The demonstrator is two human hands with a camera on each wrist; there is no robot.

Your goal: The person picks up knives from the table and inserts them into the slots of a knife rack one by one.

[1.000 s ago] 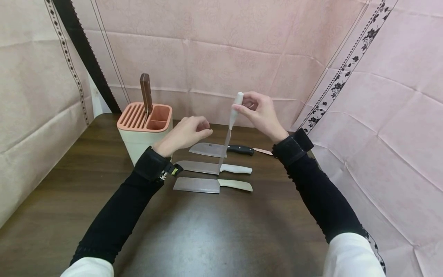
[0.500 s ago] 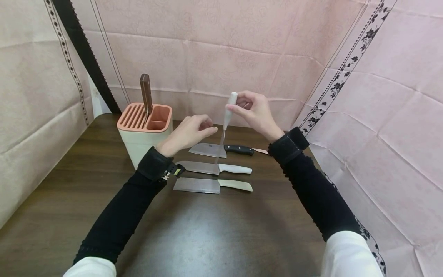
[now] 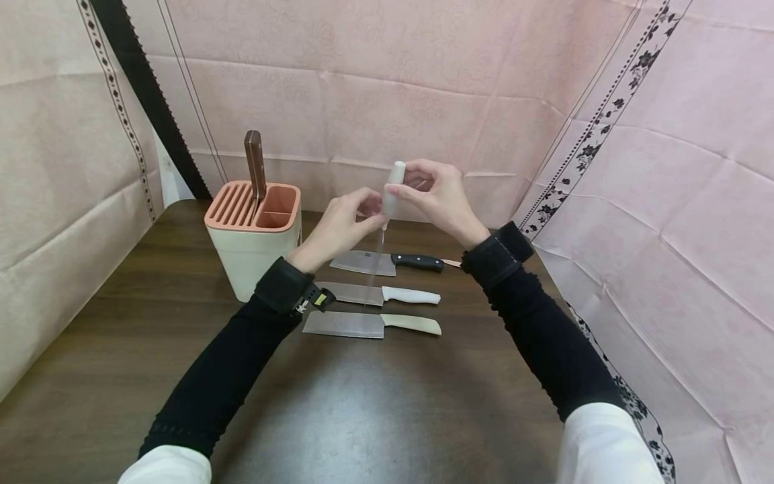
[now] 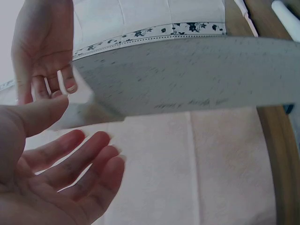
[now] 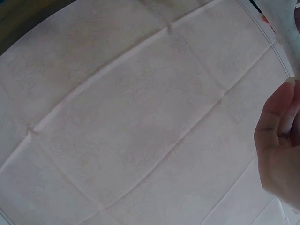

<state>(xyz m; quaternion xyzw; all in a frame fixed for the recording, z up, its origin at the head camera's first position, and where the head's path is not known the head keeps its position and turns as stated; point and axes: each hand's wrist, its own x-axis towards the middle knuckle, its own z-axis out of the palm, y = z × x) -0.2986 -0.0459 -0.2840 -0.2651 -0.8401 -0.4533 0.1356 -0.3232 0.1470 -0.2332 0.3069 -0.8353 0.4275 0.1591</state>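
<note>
My right hand (image 3: 435, 191) pinches the pale handle of a knife (image 3: 394, 181), whose thin blade points down in the head view. In the right wrist view, that hand's fingers (image 5: 276, 112) meet the handle at the right edge. My left hand (image 3: 347, 218) is at the lower handle, its thumb close against it. The left wrist view shows the broad speckled blade (image 4: 187, 75), with the left fingers (image 4: 101, 164) loosely spread below the handle. Beneath the hands lie a black-handled knife (image 3: 417, 262), a white-handled knife (image 3: 411, 295) and a cleaver with a pale green handle (image 3: 411, 323).
A pale green knife block (image 3: 242, 259) with an orange slotted top stands at the left, holding a brown-handled knife (image 3: 255, 158). A pink tip (image 3: 451, 263) shows beside my right wrist. Pink cloth (image 3: 387, 87) hangs behind the brown wooden table (image 3: 363, 417).
My right hand has carried the upright knife leftward. My left hand has moved right and up, bringing its fingertips to the lower handle.
</note>
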